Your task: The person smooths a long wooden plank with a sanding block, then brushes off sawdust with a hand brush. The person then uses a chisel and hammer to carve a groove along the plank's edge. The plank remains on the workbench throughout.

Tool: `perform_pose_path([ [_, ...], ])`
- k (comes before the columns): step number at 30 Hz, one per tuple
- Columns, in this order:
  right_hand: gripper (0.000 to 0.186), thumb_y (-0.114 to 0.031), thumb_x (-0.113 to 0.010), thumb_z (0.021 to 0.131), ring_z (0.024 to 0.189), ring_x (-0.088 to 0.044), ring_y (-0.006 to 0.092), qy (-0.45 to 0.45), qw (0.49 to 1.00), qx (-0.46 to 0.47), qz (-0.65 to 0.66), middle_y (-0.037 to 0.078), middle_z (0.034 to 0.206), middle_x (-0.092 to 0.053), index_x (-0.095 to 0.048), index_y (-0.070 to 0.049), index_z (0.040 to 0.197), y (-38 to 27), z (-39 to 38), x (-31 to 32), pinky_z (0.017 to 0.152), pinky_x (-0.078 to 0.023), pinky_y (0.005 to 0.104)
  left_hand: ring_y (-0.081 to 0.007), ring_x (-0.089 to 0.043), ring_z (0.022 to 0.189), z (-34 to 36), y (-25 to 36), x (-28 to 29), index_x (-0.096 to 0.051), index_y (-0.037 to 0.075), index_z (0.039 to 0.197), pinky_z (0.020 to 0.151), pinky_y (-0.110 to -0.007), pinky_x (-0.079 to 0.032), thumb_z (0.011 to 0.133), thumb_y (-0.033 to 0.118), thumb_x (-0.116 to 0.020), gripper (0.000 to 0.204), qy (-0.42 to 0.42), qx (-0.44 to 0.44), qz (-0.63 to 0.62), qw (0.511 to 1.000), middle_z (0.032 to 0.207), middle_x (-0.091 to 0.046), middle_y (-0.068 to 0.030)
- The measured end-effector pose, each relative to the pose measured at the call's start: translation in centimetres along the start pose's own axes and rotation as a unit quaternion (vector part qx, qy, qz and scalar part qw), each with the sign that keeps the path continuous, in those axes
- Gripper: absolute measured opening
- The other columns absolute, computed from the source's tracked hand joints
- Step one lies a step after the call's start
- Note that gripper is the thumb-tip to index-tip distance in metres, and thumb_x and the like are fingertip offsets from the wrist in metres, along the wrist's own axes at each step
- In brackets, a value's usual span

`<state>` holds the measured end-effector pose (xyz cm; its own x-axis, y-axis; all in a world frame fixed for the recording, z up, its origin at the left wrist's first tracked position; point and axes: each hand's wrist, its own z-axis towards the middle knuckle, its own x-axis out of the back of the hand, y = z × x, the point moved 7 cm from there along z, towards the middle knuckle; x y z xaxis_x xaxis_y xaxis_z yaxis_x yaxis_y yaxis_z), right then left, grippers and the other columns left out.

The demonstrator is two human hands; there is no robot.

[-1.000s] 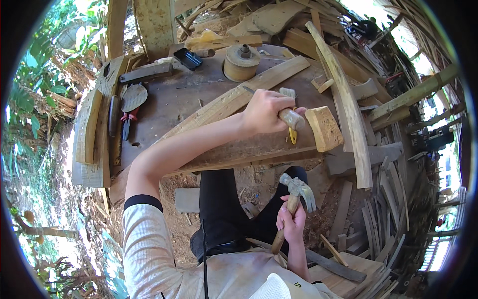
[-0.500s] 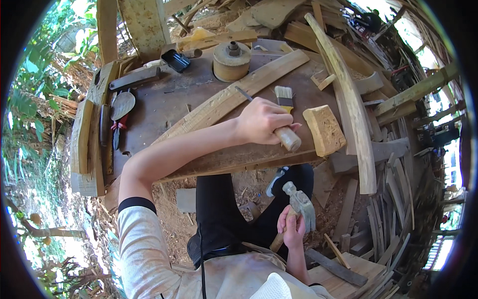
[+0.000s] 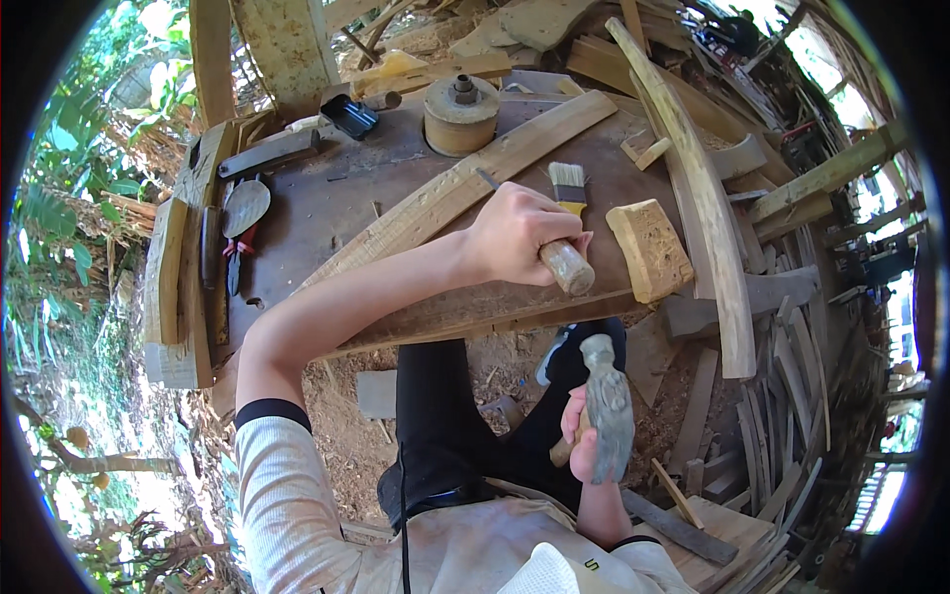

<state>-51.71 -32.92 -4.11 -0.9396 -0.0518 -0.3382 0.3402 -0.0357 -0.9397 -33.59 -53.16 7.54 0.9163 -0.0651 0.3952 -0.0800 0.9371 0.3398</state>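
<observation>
My left hand point(image 3: 513, 236) is closed round the wooden handle of a chisel point(image 3: 568, 269), whose thin metal tip pokes out on the far side, over a long wooden board point(image 3: 421, 216). Whether the tip touches the wood I cannot tell. In my right hand point(image 3: 577, 428) is a claw hammer point(image 3: 608, 404), held up off the bench edge, nearer to me than the chisel's butt; its head hides part of the fingers. Just beyond my left hand lies a paintbrush point(image 3: 568, 188), and to its right a rough wooden block point(image 3: 649, 251).
On the brown workbench point(image 3: 332, 218) stand a round wooden-sided piece with a metal spindle point(image 3: 462, 117) and a black tray point(image 3: 350, 117). Pliers point(image 3: 235, 262) lie at the left. A long pole point(image 3: 693, 188) slants along the right; offcuts point(image 3: 762, 426) are heaped beyond it.
My right hand has lifted the hammer closer to the camera, and the head has turned. My left hand keeps its grip on the chisel, almost in the same place.
</observation>
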Motion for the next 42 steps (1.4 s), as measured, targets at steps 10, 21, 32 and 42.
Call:
perform_pose_path([
  [10,0.073,-0.054,-0.078,0.096,0.058,-0.055,0.0125,0.002,0.990,0.126,-0.069,0.013,0.086,-0.064,-0.053,0.009,0.124,-1.5,0.8,-2.3,0.049,-0.041,0.0250,-0.0283,-0.069,0.063,-1.5,-0.6,-1.6,-0.069,0.013,0.076,0.056,-0.040,-0.054,0.070,0.016,-0.078,0.011,-0.074,-0.019,-0.018,0.997,0.068,-0.067,-0.0048],
  [21,0.085,-0.088,-0.053,0.092,0.051,-0.040,0.0116,-0.063,0.957,0.266,-0.102,0.002,0.076,-0.047,-0.056,-0.006,0.116,-5.8,2.2,-4.1,0.039,-0.032,0.0265,-0.0292,-0.069,0.062,-0.3,-1.2,-0.4,-0.069,0.014,0.074,0.057,-0.039,-0.053,0.067,0.018,-0.077,0.011,-0.051,0.053,-0.046,0.996,0.068,-0.070,-0.0046],
  [32,0.056,-0.058,-0.068,0.096,0.057,-0.052,0.0130,-0.002,0.975,0.193,-0.109,0.003,0.074,-0.056,-0.058,-0.004,0.104,-3.3,4.3,-3.7,0.048,-0.038,0.0269,-0.0268,-0.068,0.061,-1.3,-0.8,-0.9,-0.068,0.015,0.071,0.057,-0.039,-0.053,0.065,0.018,-0.079,0.013,-0.054,0.009,-0.017,0.998,0.067,-0.066,-0.0032],
  [42,0.034,-0.035,-0.070,0.098,0.054,-0.055,0.0139,0.004,0.974,0.186,-0.127,0.003,0.065,-0.059,-0.060,-0.002,0.096,-0.7,3.9,-2.3,0.050,-0.042,0.0282,-0.0244,-0.068,0.062,-2.3,-0.7,-1.1,-0.068,0.016,0.073,0.057,-0.038,-0.053,0.065,0.023,-0.082,0.017,-0.057,-0.025,0.005,0.998,0.067,-0.066,-0.0006],
])
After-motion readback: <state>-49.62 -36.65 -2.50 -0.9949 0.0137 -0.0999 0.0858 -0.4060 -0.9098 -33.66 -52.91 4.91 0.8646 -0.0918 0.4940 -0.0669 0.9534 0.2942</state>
